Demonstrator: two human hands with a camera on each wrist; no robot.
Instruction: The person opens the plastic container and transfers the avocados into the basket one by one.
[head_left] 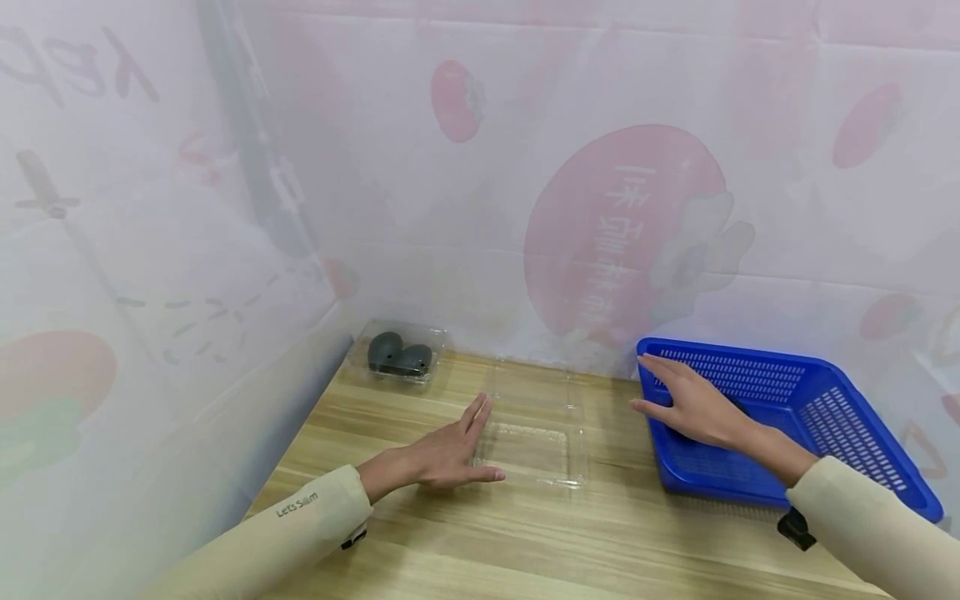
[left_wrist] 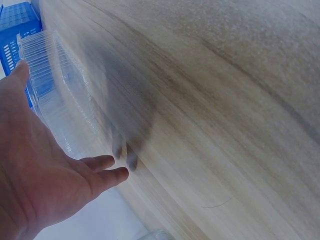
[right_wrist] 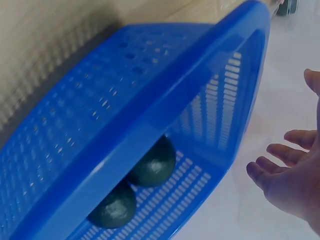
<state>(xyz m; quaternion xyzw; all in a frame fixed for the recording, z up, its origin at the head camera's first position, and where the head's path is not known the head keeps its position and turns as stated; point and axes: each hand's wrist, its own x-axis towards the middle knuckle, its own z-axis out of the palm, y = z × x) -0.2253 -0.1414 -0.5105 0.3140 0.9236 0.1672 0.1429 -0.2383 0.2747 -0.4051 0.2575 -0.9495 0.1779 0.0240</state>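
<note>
An open clear plastic clamshell box [head_left: 562, 483] lies on the wooden table, its lid folded back toward the wall. My left hand [head_left: 450, 454] is at its left side with fingers straight, the fingertips and thumb right at the edge; it holds nothing. Over the left side of a blue plastic basket [head_left: 825, 367] hovers my right hand [head_left: 693, 408], fingers spread and nothing in them. Inside the basket, the right wrist view shows two dark green avocados [right_wrist: 155, 165]; in the head view the right hand and forearm mostly hide them.
At the table's back left corner stands another clear box [head_left: 358, 367] with two dark green avocados [head_left: 385, 350] in it. A printed white cloth [head_left: 420, 208] hangs close behind the table and along its left side.
</note>
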